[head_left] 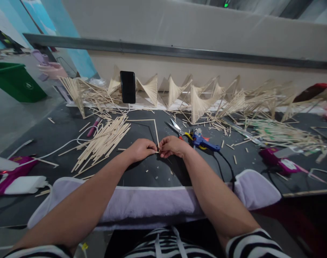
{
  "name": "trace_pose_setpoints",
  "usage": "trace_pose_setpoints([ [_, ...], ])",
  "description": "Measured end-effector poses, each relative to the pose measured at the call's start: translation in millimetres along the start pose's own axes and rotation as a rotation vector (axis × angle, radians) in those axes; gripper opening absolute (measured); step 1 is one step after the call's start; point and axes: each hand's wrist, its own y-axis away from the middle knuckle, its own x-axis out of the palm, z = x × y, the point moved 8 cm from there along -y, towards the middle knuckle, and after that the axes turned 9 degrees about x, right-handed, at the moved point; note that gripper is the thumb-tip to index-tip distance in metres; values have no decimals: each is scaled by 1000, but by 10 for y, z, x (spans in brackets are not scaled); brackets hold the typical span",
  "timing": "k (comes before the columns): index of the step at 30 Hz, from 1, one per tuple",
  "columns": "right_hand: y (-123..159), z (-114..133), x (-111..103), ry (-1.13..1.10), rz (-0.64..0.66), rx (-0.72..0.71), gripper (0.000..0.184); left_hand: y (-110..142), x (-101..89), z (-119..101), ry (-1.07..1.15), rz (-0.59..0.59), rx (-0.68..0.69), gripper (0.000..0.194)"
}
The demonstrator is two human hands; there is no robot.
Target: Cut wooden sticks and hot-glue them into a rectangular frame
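My left hand point(141, 149) and my right hand point(172, 147) meet over the dark tabletop, fingers pinched together. Between them is the near end of a thin wooden stick point(156, 133), which joins another stick point(142, 120) at a corner farther away. My right fingers grip the upright-running stick near its lower end. The left fingertips pinch a small pale stick end point(156, 152) at the same joint, mostly hidden by the fingers. A blue glue gun point(206, 141) and scissors point(176, 126) lie to the right of my hands.
Loose sticks point(101, 143) are piled at the left. Several twisted stick structures point(198, 107) stand along the back, beside a black phone point(128, 87). A lilac cloth point(152, 202) covers the front edge. Purple power strips point(279, 161) and cables lie at both sides; a green bin point(17, 82) stands beyond.
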Motion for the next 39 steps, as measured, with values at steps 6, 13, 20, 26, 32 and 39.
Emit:
trace_pose_setpoints([
  [6,10,-2,0,-14,1,-3,13,1,-9,-2,2,1,-6,18],
  [13,0,3,-5,-16,2,-9,13,6,-1,-4,3,6,-6,18],
  [20,11,6,-1,-13,10,-5,12,5,-12,-7,-6,-1,3,19],
  [26,13,9,0,-1,11,-6,12,15,-3,-4,3,6,11,19],
  [32,-3,-4,2,3,31,-5,9,1,-4,5,1,-1,21,20],
  [39,25,-6,-30,16,48,-24,12,16,-14,11,60,3,11,20],
])
